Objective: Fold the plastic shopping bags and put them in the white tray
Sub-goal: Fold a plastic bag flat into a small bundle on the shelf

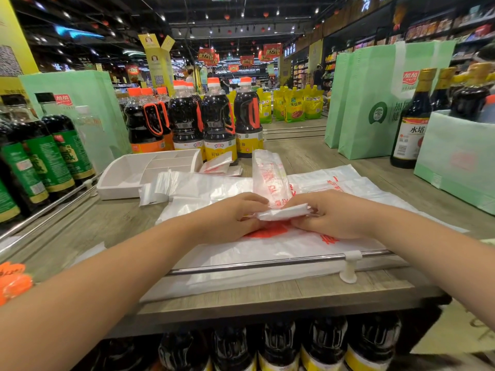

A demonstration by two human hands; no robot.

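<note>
The folded bag (284,212) is dead centre, a small white packet held just above the flat bags (267,253) spread over the worktop (107,226). My right grip (332,212) pinches its three o'clock end between thumb and fingers, and my left grip (230,218) clasps the nine o'clock end. A long strip (270,178) runs off toward twelve o'clock, touching the packet. It may be the unfolded length of the same bag, but I cannot be sure.

I judge the fold to be part done. To do it well, I would press each crease flat, squeeze out trapped air, keep the edges square and hold the loose end so it cannot spring open.

The tray (115,183) sits near, at ten o'clock. Finished packets (217,164) lie just beside its three o'clock wall, outside it. Bottles (219,116) stand beyond at eleven o'clock.
</note>
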